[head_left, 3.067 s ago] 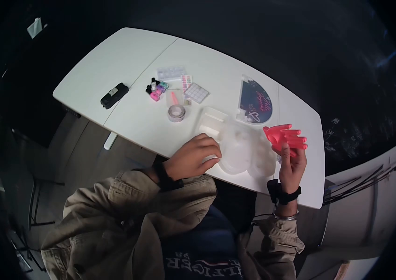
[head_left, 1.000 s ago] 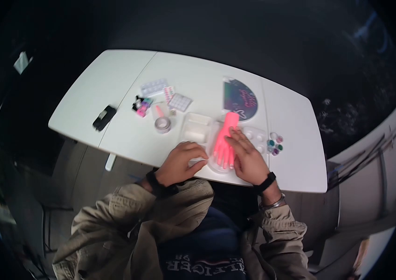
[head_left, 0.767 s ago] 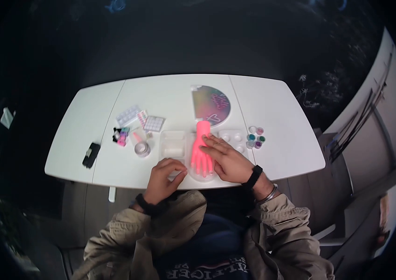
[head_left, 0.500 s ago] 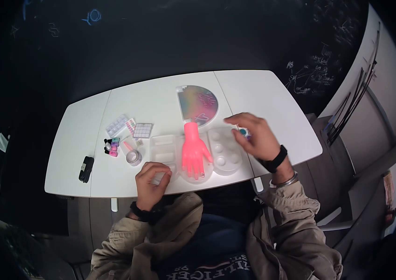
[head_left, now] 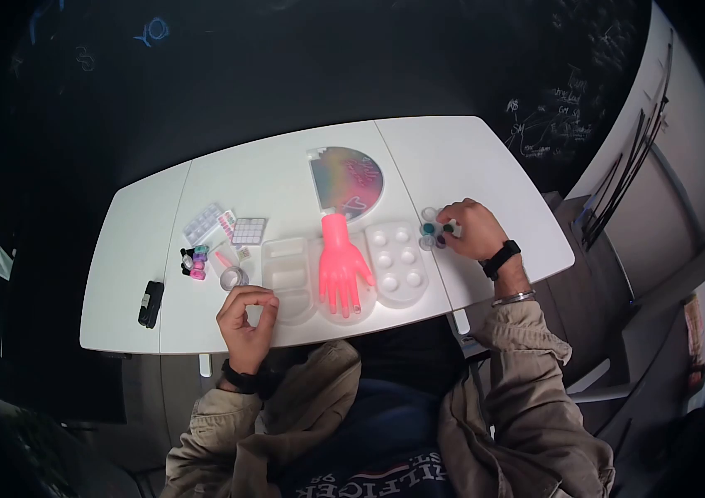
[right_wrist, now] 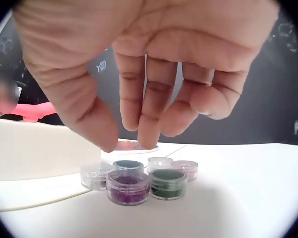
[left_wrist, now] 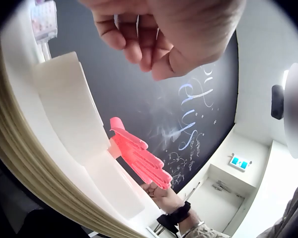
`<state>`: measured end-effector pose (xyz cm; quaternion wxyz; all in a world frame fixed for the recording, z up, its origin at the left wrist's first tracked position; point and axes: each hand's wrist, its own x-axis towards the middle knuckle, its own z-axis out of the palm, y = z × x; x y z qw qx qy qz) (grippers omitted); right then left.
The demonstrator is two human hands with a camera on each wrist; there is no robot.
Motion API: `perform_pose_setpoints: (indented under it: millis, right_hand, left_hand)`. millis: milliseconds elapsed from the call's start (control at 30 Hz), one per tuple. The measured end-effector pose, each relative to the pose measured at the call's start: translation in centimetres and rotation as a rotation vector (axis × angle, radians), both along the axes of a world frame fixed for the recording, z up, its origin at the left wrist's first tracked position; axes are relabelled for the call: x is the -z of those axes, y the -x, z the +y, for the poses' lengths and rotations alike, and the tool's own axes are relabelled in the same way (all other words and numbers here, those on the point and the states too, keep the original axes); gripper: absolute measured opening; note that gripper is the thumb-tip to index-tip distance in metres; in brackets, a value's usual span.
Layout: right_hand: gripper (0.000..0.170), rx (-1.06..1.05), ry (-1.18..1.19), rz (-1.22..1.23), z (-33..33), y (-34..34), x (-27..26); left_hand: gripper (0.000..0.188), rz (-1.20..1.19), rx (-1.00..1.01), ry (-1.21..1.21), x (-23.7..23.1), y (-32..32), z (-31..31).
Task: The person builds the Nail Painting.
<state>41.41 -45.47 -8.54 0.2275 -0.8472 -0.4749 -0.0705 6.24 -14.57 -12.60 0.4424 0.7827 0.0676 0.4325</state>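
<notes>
Grip: the right hand [head_left: 474, 231] has thumb and fingertips a narrow gap apart above the small jars [right_wrist: 129, 189], holding nothing visible; the left hand [head_left: 246, 326] is loosely curved beside the tray, also without a visible object. On the white table [head_left: 493, 170], the moulded tray [head_left: 418, 264] lies near the front edge, with the pink model hand [head_left: 338, 264] on its middle section, fingers toward the person. Placement of these appears complete; work with the jars, clustered right of the tray, appears left to do.
</notes>
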Motion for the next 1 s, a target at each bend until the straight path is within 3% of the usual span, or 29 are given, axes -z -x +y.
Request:
perform_pose_setpoints:
  millis: [633,1000]
  right_hand:
    - [0.021,0.021,0.107,0.025,0.7,0.2,1.3]
    - [0.018,-0.056,-0.066,-0.063,2.0,3.2,-1.8]
  left_hand:
    - [0.010,0.009,-0.002,0.019,0.1,0.0,0.3]
    - [0.011,0.035,0.021,-0.004,0.2,0.3,0.4]
